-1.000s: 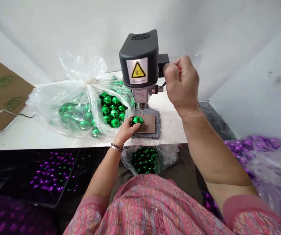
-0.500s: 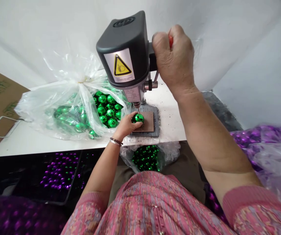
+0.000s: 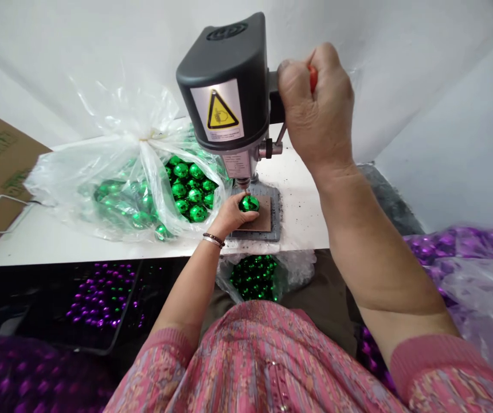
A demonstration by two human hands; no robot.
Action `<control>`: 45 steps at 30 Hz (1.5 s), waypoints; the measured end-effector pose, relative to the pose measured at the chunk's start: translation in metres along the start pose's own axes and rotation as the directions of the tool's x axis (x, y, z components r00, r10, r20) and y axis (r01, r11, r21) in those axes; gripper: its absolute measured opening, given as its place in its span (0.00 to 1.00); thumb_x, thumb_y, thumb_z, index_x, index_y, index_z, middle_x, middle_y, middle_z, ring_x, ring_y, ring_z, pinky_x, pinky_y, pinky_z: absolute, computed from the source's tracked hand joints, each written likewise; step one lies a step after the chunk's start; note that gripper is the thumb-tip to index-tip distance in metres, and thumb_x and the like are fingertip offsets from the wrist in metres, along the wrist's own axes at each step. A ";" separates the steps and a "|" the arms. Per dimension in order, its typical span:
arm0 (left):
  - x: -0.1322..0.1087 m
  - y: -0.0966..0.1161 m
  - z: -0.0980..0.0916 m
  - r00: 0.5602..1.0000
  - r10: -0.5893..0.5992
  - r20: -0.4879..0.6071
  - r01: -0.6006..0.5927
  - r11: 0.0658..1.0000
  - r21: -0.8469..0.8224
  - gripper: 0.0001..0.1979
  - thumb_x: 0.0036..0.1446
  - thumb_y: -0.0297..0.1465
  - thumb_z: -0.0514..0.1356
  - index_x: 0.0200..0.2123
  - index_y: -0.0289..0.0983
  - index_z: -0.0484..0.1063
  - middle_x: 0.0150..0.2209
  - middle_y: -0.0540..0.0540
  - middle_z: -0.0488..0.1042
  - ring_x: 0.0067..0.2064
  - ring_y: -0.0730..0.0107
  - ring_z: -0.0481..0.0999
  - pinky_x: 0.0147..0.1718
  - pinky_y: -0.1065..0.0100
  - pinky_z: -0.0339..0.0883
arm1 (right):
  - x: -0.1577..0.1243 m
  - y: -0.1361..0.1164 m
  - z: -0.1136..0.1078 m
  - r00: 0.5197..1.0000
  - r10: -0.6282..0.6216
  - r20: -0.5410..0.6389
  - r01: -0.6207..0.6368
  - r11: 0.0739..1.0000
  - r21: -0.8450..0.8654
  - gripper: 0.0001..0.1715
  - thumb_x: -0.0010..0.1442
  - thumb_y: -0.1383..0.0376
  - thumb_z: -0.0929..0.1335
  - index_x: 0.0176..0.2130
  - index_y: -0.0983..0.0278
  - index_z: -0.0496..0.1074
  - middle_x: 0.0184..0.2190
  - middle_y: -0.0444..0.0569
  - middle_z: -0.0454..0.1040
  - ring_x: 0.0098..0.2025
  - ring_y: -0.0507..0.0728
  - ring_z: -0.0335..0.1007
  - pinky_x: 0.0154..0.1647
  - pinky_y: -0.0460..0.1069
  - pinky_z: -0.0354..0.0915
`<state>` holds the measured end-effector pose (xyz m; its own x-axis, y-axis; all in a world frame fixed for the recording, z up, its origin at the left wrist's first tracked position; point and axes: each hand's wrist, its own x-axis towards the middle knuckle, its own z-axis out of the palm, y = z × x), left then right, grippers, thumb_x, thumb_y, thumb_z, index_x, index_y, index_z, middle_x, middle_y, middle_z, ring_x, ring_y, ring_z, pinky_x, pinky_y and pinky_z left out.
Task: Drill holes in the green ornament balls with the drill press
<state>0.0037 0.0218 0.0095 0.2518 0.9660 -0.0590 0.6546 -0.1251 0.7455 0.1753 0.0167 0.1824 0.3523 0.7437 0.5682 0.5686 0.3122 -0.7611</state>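
Between thumb and fingers, my left hand (image 3: pixel 231 214) grips a shiny green faceted ball (image 3: pixel 250 204). It is held over a brown board (image 3: pixel 263 221) on the grey metal base (image 3: pixel 274 230) of a drill press (image 3: pixel 225 86). The chuck (image 3: pixel 243 182) is just above the ball; whether the bit touches it I cannot tell. My right hand (image 3: pixel 317 109) is closed around the press's feed handle (image 3: pixel 313 78), whose orange-red end shows between the fingers.
An open clear plastic bag (image 3: pixel 143 166) of green balls stands left of the press. A cardboard box (image 3: pixel 1 166) is at far left. Below the table edge is another bag of green balls (image 3: pixel 254 276). Purple balls (image 3: pixel 98 295) lie lower left, with bagged purple ones (image 3: pixel 431 246) at right.
The drill press and both hands appear slightly further right in view. My left hand and the green ball have shifted a little right on the board; the grip on the handle is unchanged.
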 end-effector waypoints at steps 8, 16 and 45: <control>0.002 -0.009 0.007 1.000 0.020 -0.016 -0.021 0.998 -0.051 0.35 0.42 0.32 0.72 0.57 0.33 0.73 0.45 0.42 0.79 0.48 0.54 0.77 0.53 0.55 0.70 | -0.060 0.023 -0.017 0.952 -0.305 -0.021 0.305 0.952 -0.028 0.12 0.58 0.60 0.65 0.29 0.59 0.56 0.24 0.40 0.59 0.25 0.49 0.54 0.32 0.47 0.61; 0.002 -0.013 0.009 0.997 0.060 -0.052 -0.056 0.997 0.059 0.37 0.43 0.34 0.72 0.58 0.32 0.72 0.52 0.37 0.75 0.52 0.57 0.74 0.57 0.58 0.66 | -0.097 0.054 -0.013 0.915 -0.404 -0.008 0.400 0.908 -0.128 0.06 0.60 0.60 0.63 0.35 0.60 0.64 0.27 0.44 0.66 0.29 0.52 0.65 0.35 0.50 0.66; -0.003 -0.016 0.007 0.996 0.085 -0.027 -0.085 0.996 -0.013 0.32 0.46 0.35 0.71 0.56 0.35 0.73 0.50 0.40 0.77 0.52 0.53 0.75 0.54 0.56 0.68 | -0.106 0.068 0.006 0.832 -0.502 -0.235 0.482 0.865 -0.142 0.09 0.64 0.58 0.62 0.36 0.61 0.65 0.27 0.45 0.66 0.27 0.51 0.63 0.30 0.49 0.63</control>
<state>-0.0022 0.0196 -0.0072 0.2870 0.9577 0.0223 0.6216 -0.2039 0.7563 0.1723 -0.0374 0.0681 0.1822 0.3234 0.9285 0.7670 0.5441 -0.3400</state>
